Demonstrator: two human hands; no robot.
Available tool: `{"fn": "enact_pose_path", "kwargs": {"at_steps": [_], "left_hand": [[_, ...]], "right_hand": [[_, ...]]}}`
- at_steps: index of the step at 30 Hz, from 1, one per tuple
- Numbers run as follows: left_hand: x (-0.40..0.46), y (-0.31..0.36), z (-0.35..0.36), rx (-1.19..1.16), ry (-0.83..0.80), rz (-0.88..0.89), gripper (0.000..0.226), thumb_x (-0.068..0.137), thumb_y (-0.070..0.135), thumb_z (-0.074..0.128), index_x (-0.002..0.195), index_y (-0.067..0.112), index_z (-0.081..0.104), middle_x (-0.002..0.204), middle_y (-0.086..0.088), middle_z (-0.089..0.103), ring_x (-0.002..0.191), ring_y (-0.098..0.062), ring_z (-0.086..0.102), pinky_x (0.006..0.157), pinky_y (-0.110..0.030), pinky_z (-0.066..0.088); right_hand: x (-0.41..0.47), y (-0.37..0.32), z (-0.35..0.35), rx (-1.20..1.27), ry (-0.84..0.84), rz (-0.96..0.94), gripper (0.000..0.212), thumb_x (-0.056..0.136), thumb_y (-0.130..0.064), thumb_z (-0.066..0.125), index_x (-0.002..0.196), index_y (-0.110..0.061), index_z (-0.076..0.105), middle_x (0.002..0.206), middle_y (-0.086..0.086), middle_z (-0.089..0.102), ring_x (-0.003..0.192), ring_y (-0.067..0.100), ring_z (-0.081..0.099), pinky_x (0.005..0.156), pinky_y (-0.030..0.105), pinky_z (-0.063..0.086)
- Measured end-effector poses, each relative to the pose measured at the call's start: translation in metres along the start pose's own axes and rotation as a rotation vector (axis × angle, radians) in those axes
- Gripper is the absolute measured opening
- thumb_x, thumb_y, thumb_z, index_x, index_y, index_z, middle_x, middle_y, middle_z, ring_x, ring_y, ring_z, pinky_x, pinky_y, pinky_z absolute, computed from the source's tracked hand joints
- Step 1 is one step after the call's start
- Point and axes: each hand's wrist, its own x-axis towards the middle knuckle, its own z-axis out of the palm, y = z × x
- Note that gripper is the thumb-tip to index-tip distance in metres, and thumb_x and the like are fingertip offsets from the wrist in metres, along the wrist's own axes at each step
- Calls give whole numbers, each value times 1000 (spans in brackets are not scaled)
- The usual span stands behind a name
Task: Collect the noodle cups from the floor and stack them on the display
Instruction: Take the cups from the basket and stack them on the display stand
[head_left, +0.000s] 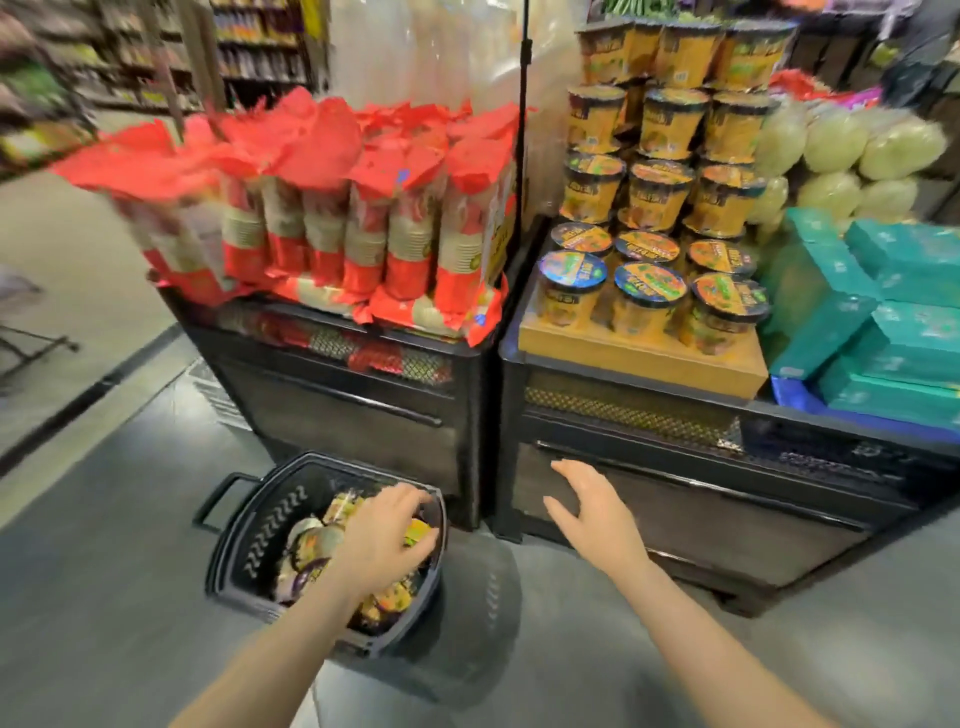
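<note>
Black plastic forms the shopping basket (244, 530) standing on the grey floor (104, 545), just in front of the dark display stand (675, 519). Inside it lie the loose noodle cups (317, 545), tumbled at mixed angles, several on their sides or tilted with their round lids facing up toward the camera; blur hides finer detail. The left hand (382, 535) reaches down into the basket, fingers curled over a cup with a yellow-green lid (418, 532); whether it really grips that cup cannot be told. The right hand (592, 506) hovers in the air before the stand's front panel, fingers spread and relaxed, holding nothing.

On the display above, stacked noodle cups (660, 208) stand upright, long axes vertical, lids up, rising in stepped tiers from a wooden platform (639, 358). Just beside them to the right lie teal boxes (883, 322), with pale bagged goods (857, 150) behind. To the left, on a neighbouring black stand (353, 410), red-topped sleeves of paper cups (322, 218) stand close together. A thin black pole (521, 156) rises between the two stands.
</note>
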Motion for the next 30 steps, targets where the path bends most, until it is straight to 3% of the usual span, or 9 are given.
{"fn": "enact_pose_path", "kwargs": {"at_steps": [5, 16, 27, 30], "left_hand": [[-76, -85, -24, 20, -42, -122, 45, 82, 54, 52, 108, 19, 63, 101, 1, 61, 95, -20, 57, 79, -37, 49], [-194, -234, -88, 1, -96, -219, 45, 82, 53, 49, 109, 20, 64, 100, 6, 61, 92, -16, 62, 72, -32, 52], [-167, -320, -44, -63, -278, -310, 66, 79, 62, 32, 124, 22, 58, 117, 7, 58, 109, -15, 57, 88, -30, 46], [-141, -352, -22, -79, -330, -276, 57, 81, 58, 40, 119, 22, 61, 113, 9, 61, 104, -13, 60, 82, -29, 49]], "right_hand": [[-12, -66, 77, 65, -37, 9, 48, 94, -33, 59, 139, -20, 48, 141, -6, 48, 130, 15, 45, 103, 28, 38], [-22, -198, 221, 136, -130, 133, 49, 92, -37, 62, 137, -24, 49, 137, -7, 50, 129, 13, 45, 101, 29, 39], [22, -195, 328, 205, -275, 321, 55, 89, -39, 65, 139, -23, 47, 139, -8, 47, 126, 12, 47, 93, 23, 40], [46, -183, 364, 211, -314, 379, 64, 87, -46, 65, 143, -25, 43, 145, -8, 42, 131, 12, 42, 101, 28, 41]]}}
